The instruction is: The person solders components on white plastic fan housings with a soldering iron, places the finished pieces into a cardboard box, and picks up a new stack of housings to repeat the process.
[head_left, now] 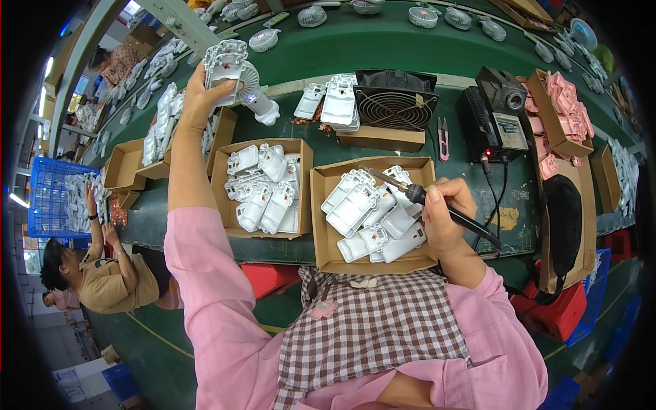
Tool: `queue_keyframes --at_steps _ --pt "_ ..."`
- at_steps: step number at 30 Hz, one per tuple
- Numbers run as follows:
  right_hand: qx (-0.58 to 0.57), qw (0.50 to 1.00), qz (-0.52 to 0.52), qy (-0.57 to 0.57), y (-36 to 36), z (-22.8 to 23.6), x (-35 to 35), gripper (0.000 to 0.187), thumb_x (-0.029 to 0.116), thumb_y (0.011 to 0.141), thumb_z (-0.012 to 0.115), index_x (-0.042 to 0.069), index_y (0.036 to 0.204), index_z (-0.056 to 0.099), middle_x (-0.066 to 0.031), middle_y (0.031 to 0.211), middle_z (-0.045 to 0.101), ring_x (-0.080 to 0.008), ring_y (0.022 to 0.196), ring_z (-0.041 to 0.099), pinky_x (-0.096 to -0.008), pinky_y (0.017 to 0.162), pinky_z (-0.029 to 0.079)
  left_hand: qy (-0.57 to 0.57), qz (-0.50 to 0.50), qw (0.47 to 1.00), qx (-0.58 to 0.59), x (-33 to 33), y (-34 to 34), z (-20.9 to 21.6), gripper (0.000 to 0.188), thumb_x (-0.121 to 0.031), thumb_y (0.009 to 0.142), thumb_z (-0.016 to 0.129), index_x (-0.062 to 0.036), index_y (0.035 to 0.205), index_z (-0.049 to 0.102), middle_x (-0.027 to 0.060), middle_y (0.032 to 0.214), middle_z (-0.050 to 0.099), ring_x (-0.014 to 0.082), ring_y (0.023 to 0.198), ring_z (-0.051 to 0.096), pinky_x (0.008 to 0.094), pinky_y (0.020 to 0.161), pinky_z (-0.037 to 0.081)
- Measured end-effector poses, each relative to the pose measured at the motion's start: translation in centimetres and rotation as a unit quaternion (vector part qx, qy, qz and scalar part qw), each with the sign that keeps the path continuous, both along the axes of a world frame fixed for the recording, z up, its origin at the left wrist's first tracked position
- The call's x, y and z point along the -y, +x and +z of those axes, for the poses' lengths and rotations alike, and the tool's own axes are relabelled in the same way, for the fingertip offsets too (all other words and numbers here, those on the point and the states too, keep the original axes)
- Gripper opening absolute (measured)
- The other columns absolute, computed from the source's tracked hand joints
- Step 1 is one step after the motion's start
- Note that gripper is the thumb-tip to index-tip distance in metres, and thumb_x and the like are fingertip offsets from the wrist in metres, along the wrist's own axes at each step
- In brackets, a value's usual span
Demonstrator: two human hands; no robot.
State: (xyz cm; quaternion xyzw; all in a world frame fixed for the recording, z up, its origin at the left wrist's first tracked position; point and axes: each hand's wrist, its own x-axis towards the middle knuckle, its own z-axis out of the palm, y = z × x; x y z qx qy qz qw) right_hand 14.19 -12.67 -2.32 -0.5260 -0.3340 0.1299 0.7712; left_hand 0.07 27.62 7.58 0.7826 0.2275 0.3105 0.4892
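My left hand (198,102) reaches far left and is closed around white plastic housings (226,63), the thumb lying across them. Right beside them is a white handheld fan (262,108). In my right hand (447,212) I grip a soldering iron (418,195), its tip pointing left over a cardboard box (320,239). That box contains several white housings (352,201), some with small reddish parts on them. To its left stands another cardboard box (220,184) with similar housings (266,191).
Behind the boxes are stacked housings (339,102) and a black fan (400,102). Pink snips (443,140), a soldering station (492,123) with cables, boxed pink parts (564,109) and a black pouch (562,219) are rightward. A conveyor (383,42) carries handheld fans; a co-worker (116,277) sits left.
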Motion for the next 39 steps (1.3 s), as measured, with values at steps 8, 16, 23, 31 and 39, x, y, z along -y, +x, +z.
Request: queue_keyframes --at_steps 8,16,23,31,39 --pt "-0.009 1.0 0.001 0.008 0.0 0.3 0.0 0.016 0.007 0.087 0.061 0.003 0.079 0.049 -0.0007 0.064 0.052 -0.004 0.054 0.042 -0.0206 0.049 0.033 -0.015 -0.005 1.0 -0.001 -0.2 -0.4 -0.2 0.062 -0.019 0.066 0.075 -0.0037 0.121 0.052 0.0101 0.11 0.063 0.0208 0.099 0.06 0.0326 0.091 0.045" --pt "-0.002 1.0 -0.003 0.001 0.0 0.3 -0.1 0.016 0.008 0.087 0.061 0.003 0.079 0.049 -0.0006 0.064 0.052 -0.0041 0.054 0.042 -0.0208 0.049 0.033 -0.01 -0.007 1.0 -0.004 -0.5 -0.4 -0.4 0.064 -0.021 0.064 0.077 -0.0042 0.121 0.053 0.0098 0.11 0.062 0.0211 0.099 0.06 0.0324 0.091 0.045" --pt "-0.016 1.0 0.002 0.012 -0.1 0.1 -0.1 0.014 0.006 0.088 0.059 0.003 0.08 0.048 -0.0013 0.064 0.051 -0.004 0.053 0.04 -0.0206 0.049 0.033 -0.029 -0.01 0.998 0.054 -0.3 -1.4 -0.1 0.06 -0.019 0.067 0.076 -0.0034 0.12 0.052 0.01 0.107 0.062 0.0189 0.097 0.06 0.0317 0.09 0.045" --pt "-0.061 0.997 0.002 0.051 -0.1 0.3 -0.1 0.011 0.004 0.089 0.056 0.003 0.081 0.048 -0.0026 0.066 0.051 -0.0046 0.052 0.042 -0.0194 0.049 0.034 -0.271 -0.121 0.911 0.285 9.8 -4.3 0.8 0.062 -0.014 0.084 0.062 -0.0017 0.138 0.033 0.0224 0.129 0.049 0.0445 0.123 0.044 0.0458 0.077 0.055" --pt "-0.045 0.994 -0.03 0.09 -0.5 0.4 0.1 0.01 0.004 0.09 0.054 0.002 0.085 0.046 -0.0052 0.065 0.051 -0.0068 0.051 0.045 -0.0205 0.048 0.038 -0.433 -0.076 0.883 0.162 22.8 -1.7 -6.3 0.054 0.001 0.075 0.069 -0.0005 0.122 0.042 0.0161 0.109 0.059 0.0253 0.096 0.062 0.0345 0.075 0.055"
